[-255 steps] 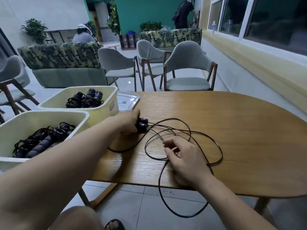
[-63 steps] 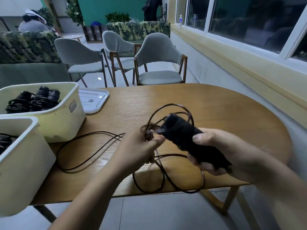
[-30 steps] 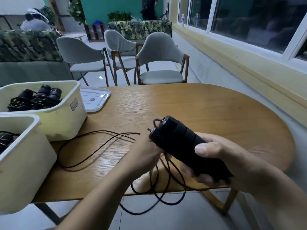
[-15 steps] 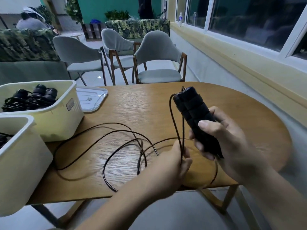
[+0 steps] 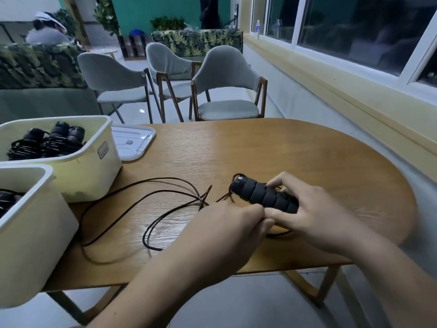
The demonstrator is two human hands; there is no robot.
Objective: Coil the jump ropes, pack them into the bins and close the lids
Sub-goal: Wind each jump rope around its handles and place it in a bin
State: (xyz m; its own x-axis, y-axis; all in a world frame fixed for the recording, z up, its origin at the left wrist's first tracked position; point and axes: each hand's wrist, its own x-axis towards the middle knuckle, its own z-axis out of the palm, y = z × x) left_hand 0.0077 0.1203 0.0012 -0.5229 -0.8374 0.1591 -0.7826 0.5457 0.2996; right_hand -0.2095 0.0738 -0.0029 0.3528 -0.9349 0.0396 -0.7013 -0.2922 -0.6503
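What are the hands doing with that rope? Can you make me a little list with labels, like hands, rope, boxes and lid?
right hand: grips the black foam handles
left hand: curled round the cord right beside the handles
cord: mostly loose, lying in loops on the table
far bin: open, with coiled ropes inside
near bin: open, a bit of dark rope shows at the picture's edge
lid: flat on the table beside the far bin
job: this rope is not coiled yet
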